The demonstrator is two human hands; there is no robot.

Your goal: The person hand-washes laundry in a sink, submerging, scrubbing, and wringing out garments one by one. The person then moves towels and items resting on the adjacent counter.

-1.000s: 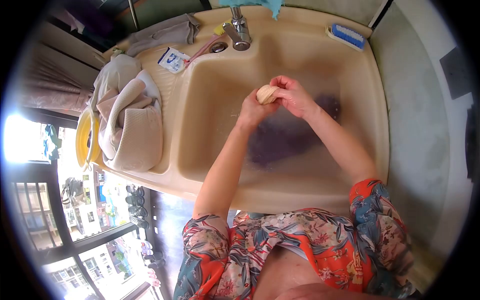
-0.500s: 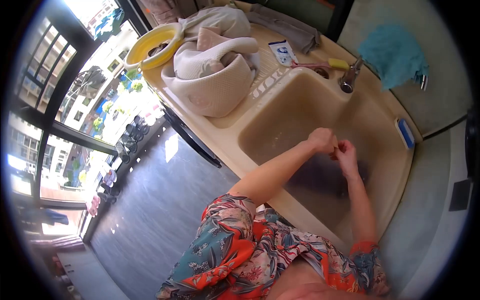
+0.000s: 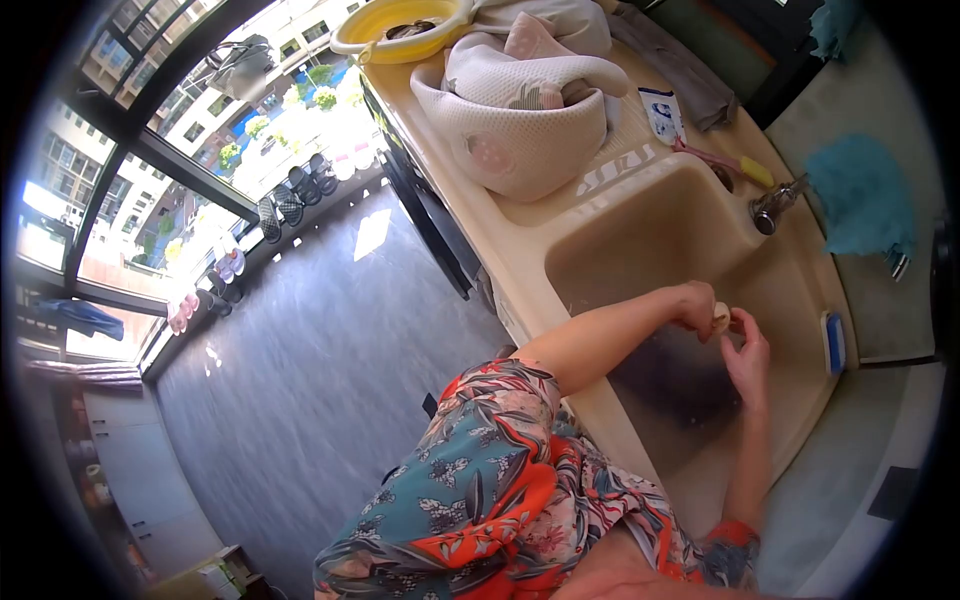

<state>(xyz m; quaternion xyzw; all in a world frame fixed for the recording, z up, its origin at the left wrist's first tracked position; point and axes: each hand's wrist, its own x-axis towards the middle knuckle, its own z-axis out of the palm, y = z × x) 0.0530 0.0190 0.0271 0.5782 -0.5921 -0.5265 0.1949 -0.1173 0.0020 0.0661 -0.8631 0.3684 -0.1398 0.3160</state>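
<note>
Over the sink, my left hand is closed round a small cream-coloured lump whose kind I cannot make out. The fingertips of my right hand are bent against the lump's other side. Below both hands, a dark cloth-like mass lies in cloudy water in the basin; its outline is blurred.
A metal tap stands at the basin's back edge, beside a yellow-handled brush and a white-and-blue packet. Bundled pale fabric and a yellow basin sit on the left counter. A blue-and-white brush rests at the right rim.
The view has shifted, so the sink appears further right and the counter higher. My hands stay together over the basin, and the cream-coloured lump between them shows more clearly.
</note>
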